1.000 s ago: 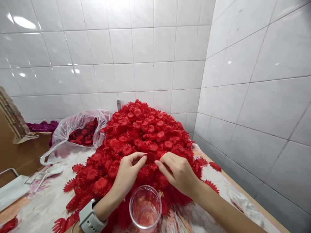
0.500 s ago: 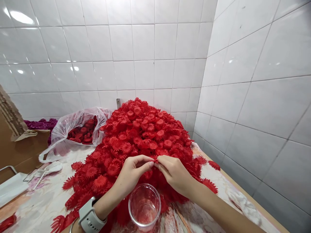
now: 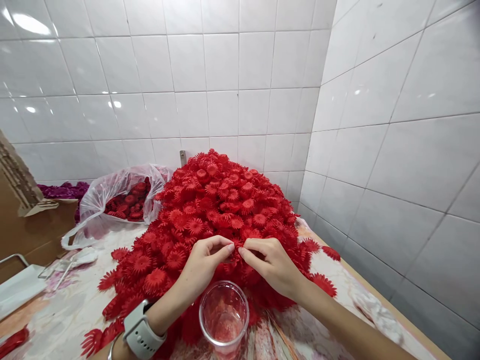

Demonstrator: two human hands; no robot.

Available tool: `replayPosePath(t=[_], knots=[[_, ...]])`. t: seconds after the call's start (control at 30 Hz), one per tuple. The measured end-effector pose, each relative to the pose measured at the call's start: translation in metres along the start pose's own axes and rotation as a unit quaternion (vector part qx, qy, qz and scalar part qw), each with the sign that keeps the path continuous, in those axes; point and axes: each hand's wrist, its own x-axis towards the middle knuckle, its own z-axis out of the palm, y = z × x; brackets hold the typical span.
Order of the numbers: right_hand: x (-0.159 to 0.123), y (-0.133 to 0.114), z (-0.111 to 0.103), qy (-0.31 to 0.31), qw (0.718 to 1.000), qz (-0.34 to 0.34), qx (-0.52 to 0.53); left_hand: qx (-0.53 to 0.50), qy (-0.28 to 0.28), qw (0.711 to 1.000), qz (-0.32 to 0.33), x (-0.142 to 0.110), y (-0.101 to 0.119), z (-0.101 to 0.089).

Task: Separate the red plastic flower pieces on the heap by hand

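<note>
A big heap of red artificial flowers (image 3: 225, 200) with fringed petals rises before me. At its front, my left hand (image 3: 210, 255) is closed in a pinch, thumb against forefinger. My right hand (image 3: 268, 260) pinches the same way just to the right, its fingertips a small gap from the left ones. Both pinch a small red flower, which blends into the heap behind and is mostly hidden by the fingers. Below and between my wrists stands a clear plastic cup (image 3: 224, 312), with red showing through its wall. A pale smartwatch (image 3: 144, 332) is on my left wrist.
At left, a clear plastic bag (image 3: 95, 205) holds darker red flowers, with purple ones (image 3: 63, 191) behind. A cardboard box (image 3: 41, 230) and a white tray (image 3: 22, 292) stand at the left edge. Tiled walls (image 3: 225, 65) close off the back and right.
My fingertips have drawn slightly apart, and the right thumb and forefinger are more arched. The heap, cup and bag stay where they were.
</note>
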Motion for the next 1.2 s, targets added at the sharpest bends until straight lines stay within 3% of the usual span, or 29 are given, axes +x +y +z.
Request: replayPosePath(t=[0.33, 0.5, 0.73, 0.87, 1.0, 1.13, 1.2], knots=[[-0.003, 0.001, 0.01, 0.024, 0.998, -0.034, -0.045, 0.09, 0.099, 0.99, 0.032, 0.001, -0.004, -0.002], [-0.004, 0.001, 0.013, 0.045, 0.992, -0.091, -0.081, 0.155, 0.146, 0.975, 0.056, -0.003, 0.0, 0.001], [-0.006, 0.004, 0.016, 0.107, 0.969, -0.185, -0.121, 0.176, 0.152, 0.97, 0.067, -0.005, 0.006, 0.001], [-0.004, 0.008, 0.012, 0.092, 0.939, -0.278, -0.182, 0.195, 0.157, 0.963, 0.101, -0.008, 0.009, 0.004], [-0.002, 0.008, 0.007, 0.074, 0.927, -0.307, -0.203, 0.208, 0.159, 0.957, 0.125, -0.009, 0.012, 0.008], [-0.002, -0.002, 0.004, 0.078, 0.935, -0.31, -0.157, 0.234, 0.173, 0.947, 0.133, 0.001, 0.011, -0.003], [-0.003, -0.007, 0.004, 0.115, 0.939, -0.3, -0.123, 0.255, 0.228, 0.93, 0.13, 0.009, 0.009, -0.019]])
